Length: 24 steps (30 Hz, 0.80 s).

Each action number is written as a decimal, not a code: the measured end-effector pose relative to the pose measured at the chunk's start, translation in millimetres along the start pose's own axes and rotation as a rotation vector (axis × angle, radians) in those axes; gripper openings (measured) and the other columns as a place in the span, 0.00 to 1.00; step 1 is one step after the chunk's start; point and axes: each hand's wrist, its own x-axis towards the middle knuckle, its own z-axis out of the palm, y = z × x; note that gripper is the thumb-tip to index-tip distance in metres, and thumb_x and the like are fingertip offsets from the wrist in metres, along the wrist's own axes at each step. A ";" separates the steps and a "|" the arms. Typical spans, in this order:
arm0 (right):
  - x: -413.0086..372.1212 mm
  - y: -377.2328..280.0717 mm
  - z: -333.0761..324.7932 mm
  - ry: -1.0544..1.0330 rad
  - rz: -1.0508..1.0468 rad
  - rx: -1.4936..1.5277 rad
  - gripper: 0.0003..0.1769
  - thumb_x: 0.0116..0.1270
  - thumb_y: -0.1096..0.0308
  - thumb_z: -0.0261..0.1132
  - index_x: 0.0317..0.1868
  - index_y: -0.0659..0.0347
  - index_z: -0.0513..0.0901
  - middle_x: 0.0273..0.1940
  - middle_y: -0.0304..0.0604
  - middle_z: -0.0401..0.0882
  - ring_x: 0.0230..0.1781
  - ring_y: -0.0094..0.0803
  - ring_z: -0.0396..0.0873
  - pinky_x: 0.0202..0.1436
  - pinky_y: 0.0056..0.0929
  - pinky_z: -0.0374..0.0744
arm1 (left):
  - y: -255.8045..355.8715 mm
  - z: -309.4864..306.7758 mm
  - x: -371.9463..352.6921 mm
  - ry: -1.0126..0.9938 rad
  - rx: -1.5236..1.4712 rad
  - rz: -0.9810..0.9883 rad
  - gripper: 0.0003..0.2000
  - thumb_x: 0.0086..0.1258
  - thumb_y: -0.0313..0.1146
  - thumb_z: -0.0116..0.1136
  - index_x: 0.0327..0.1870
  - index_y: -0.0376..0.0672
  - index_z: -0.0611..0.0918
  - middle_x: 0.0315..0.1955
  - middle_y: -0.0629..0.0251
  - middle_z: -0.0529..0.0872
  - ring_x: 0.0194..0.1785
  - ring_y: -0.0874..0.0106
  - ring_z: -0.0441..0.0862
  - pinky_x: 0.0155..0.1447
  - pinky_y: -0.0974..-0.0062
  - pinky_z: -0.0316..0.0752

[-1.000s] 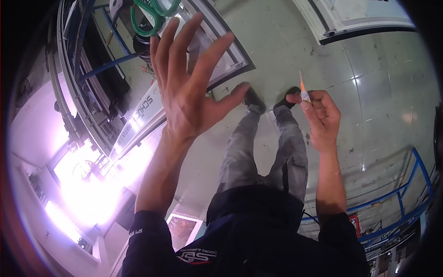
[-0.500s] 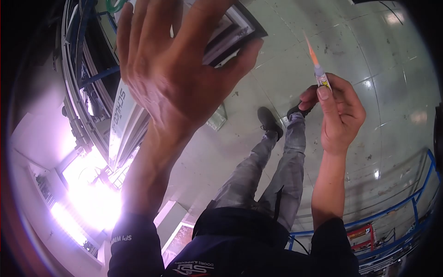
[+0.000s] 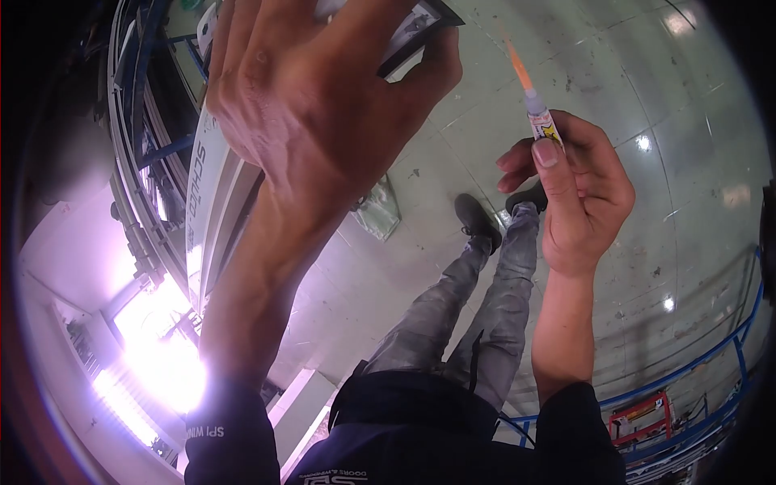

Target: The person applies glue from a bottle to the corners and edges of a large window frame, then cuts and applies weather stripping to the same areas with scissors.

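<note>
My right hand (image 3: 584, 190) pinches a small glue tube (image 3: 542, 121) between thumb and fingers. Its long, thin orange nozzle (image 3: 520, 69) points up and away from me. My left hand (image 3: 299, 113) is large in the view, thumb and fingers spread over the end of a window frame profile (image 3: 420, 28) with a dark edge and a pale inner face. The upper frame edge cuts off the left fingertips, so how firmly they touch cannot be made out. A long white profile with printed lettering (image 3: 196, 178) runs below the left wrist.
Blue rack bars (image 3: 170, 151) and stacked profiles stand at the left. A crumpled plastic bag (image 3: 378, 212) lies on the tiled floor (image 3: 647, 202) near my shoes (image 3: 475, 218). Blue rails (image 3: 687, 373) with a red frame (image 3: 641, 418) curve round the lower right.
My right hand has shifted slightly left and up with the glue tube still in it. My left hand has moved up a little, and more of the plastic bag shows.
</note>
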 end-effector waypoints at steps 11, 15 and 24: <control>8.3 -10.6 -0.9 0.105 -0.029 -0.089 0.14 0.77 0.72 0.66 0.51 0.80 0.82 0.24 0.45 0.81 0.20 0.24 0.76 0.21 0.22 0.72 | -25.4 12.1 -4.4 0.069 -0.376 -0.075 0.06 0.65 0.27 0.67 0.41 0.37 0.88 0.40 0.45 0.90 0.54 0.50 0.90 0.73 0.40 0.71; 7.5 -15.3 -8.8 0.127 0.002 -0.116 0.15 0.77 0.71 0.66 0.51 0.79 0.82 0.23 0.44 0.80 0.19 0.24 0.76 0.21 0.22 0.71 | -61.7 15.2 15.7 -0.129 -0.611 0.060 0.07 0.68 0.31 0.70 0.38 0.35 0.90 0.39 0.47 0.92 0.50 0.56 0.91 0.66 0.50 0.78; 6.6 -18.3 -27.0 0.145 0.078 -0.134 0.15 0.77 0.71 0.65 0.52 0.78 0.82 0.23 0.45 0.80 0.17 0.25 0.75 0.21 0.24 0.72 | -53.8 -22.0 137.1 -1.337 -0.571 -0.217 0.07 0.60 0.28 0.68 0.35 0.34 0.91 0.26 0.60 0.91 0.24 0.74 0.85 0.30 0.77 0.77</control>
